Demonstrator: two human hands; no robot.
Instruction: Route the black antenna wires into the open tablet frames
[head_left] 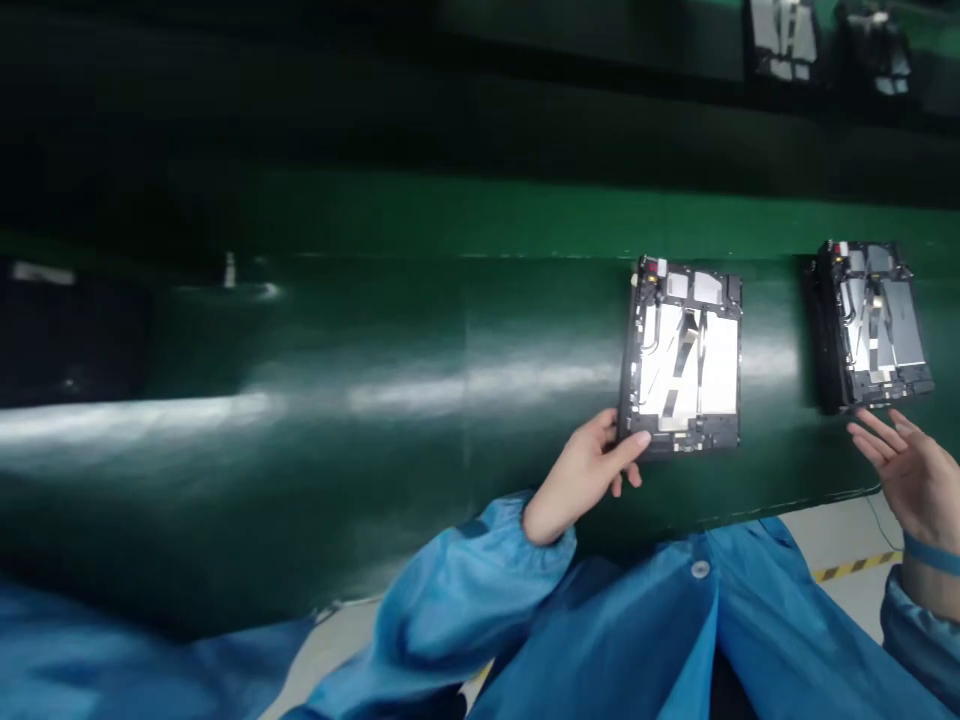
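Note:
An opened tablet body (pixel 686 360), black frame with silvery shielding and flat cables inside, lies on the green conveyor belt (pixel 420 400). My left hand (pixel 589 470) grips its lower left corner, thumb on top and fingers beneath. A second opened tablet body (pixel 874 320) lies further right on the belt. My right hand (pixel 911 475) hovers just below its near edge, fingers spread and empty, not touching it. Both arms wear blue sleeves.
The belt stretches far to the left, with glare streaks. Two more device bodies (pixel 784 38) (pixel 881 50) sit at the far top right. Pale floor with a yellow-black stripe (pixel 855 565) shows below the belt's near edge. A dark object (pixel 71 330) sits at far left.

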